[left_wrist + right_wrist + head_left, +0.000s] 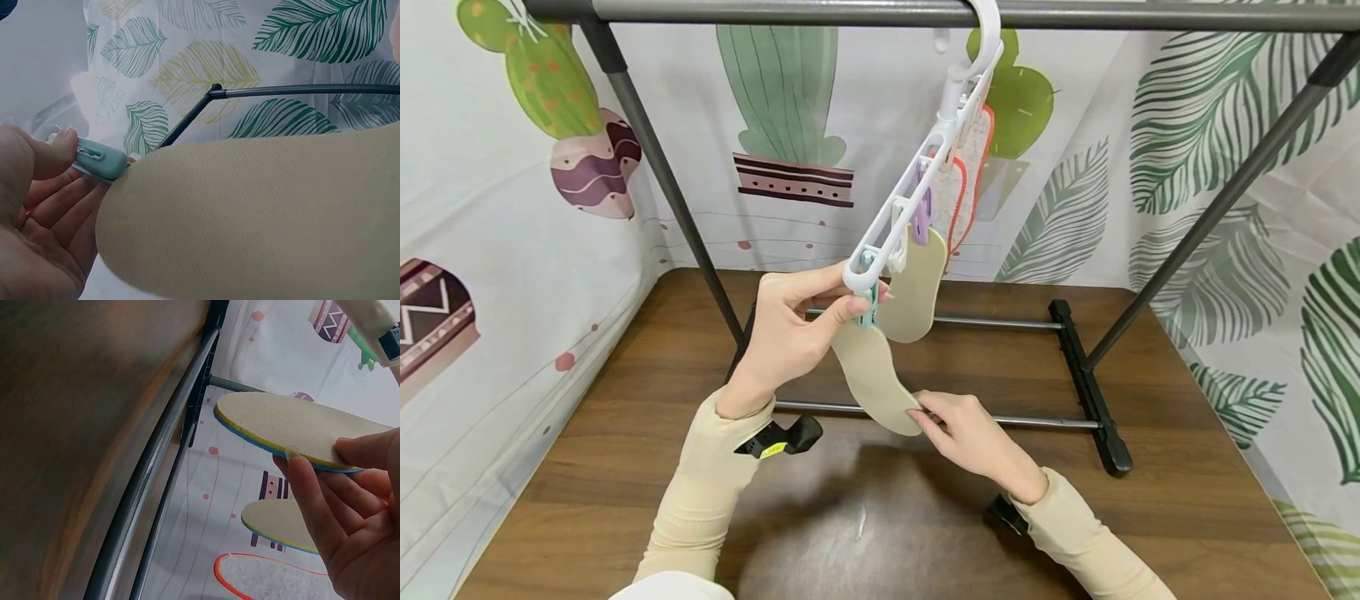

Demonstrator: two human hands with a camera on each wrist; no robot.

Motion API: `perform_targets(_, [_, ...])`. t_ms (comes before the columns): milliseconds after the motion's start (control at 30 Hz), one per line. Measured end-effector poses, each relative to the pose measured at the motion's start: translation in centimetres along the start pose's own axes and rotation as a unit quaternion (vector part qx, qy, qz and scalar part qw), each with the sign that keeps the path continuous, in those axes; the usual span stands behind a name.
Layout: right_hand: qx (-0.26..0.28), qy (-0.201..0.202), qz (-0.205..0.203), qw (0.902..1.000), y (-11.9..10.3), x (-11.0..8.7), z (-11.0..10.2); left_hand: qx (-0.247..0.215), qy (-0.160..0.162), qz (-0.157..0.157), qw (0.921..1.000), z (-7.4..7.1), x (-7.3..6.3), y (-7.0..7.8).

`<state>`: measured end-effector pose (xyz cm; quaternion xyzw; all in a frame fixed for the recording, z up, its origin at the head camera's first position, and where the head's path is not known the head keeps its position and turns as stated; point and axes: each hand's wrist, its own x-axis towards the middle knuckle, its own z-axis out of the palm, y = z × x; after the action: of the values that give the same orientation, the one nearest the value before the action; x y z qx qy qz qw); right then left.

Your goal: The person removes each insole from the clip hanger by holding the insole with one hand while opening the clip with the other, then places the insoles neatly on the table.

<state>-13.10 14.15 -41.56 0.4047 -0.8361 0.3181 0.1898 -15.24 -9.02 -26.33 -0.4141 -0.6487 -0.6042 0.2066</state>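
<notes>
Right hand (967, 435) at insole (876, 377) edge, mid-air

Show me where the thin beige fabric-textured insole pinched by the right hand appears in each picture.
Head: the insole hangs just below the centre.
Left wrist: the insole fills the lower right.
Right wrist: the insole is in the right half, just above mid-height.
Shared landmark: the dark grey tubular rack.
</notes>
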Motion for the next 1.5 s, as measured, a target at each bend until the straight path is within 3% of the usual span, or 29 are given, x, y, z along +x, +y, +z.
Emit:
perform_targets(633, [-0.066, -0.008, 0.0, 0.9978, 0.05, -0.05, 0.19, -0.001, -0.015, -0.022, 0.9996, -0.49, -0.17, -0.32])
perform_targets(1133, [-0.033, -0.023, 0.0, 0.9992, 0.16, 0.06, 0.53, 0.003, -0.014, -0.027, 0.9995, -0.74, -0.31, -0.56])
perform_targets(1500, [-0.047, -0.033, 0.01, 0.9983, -0.16, 0.16, 0.54, 0.0, -0.012, -0.042, 0.999, -0.46, -0.59, -0.28])
